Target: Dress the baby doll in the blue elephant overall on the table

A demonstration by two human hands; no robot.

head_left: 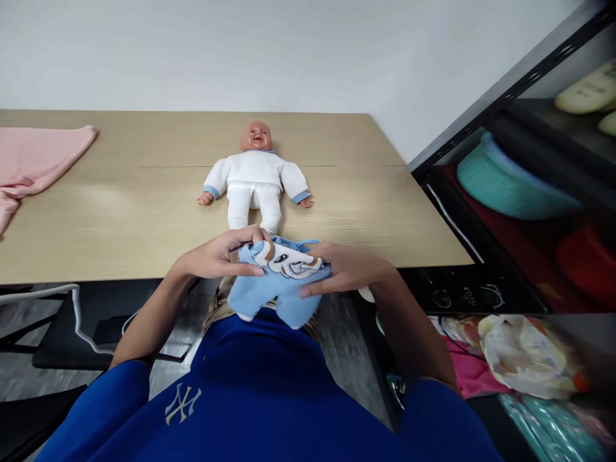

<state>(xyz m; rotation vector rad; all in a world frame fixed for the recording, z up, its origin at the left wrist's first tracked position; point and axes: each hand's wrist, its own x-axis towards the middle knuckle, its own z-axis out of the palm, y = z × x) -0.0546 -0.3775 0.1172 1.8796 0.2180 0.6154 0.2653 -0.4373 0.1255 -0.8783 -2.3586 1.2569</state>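
Note:
Held up in front of my body is a small pair of light blue doll overalls, with a white and brown face patch on the upper front. My left hand grips the waist at one side, its thumb across the front. On the other side my right hand pinches the edge, with some fingers hidden behind the cloth. Just beyond, a baby doll lies on its back on the table, head toward the wall. It wears a white top with blue cuffs, and its legs look white. Its feet are hidden behind the overalls.
A pink cloth lies at the table's left. To the right stands a dark shelf rack holding a turquoise basin and a red container. Below are plastic bags. A white cable hangs at the lower left.

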